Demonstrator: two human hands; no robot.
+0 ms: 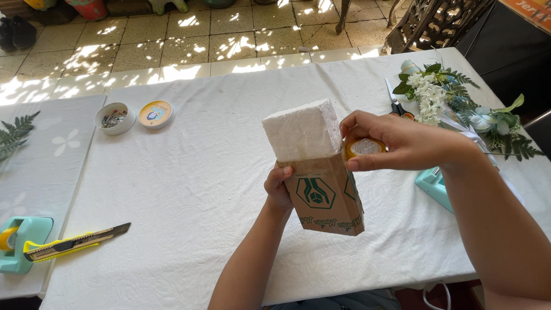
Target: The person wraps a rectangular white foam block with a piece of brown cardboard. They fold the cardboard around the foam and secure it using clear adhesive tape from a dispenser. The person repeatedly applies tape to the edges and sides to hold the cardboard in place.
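My left hand (278, 185) grips the left side of a brown cardboard sleeve (326, 195) wrapped round the lower part of a white foam block (301, 131), held upright above the white tablecloth (189, 189). My right hand (396, 142) holds a small roll of clear tape with a yellow core (364, 147) against the block's right side, at the top edge of the cardboard.
A teal tape dispenser (22, 241) and a yellow utility knife (74, 243) lie at the near left. A small round tin of pins (113, 118) and its lid (155, 113) sit at the far left. Scissors (395, 102), artificial flowers (453, 97) and another teal object (434, 186) lie on the right.
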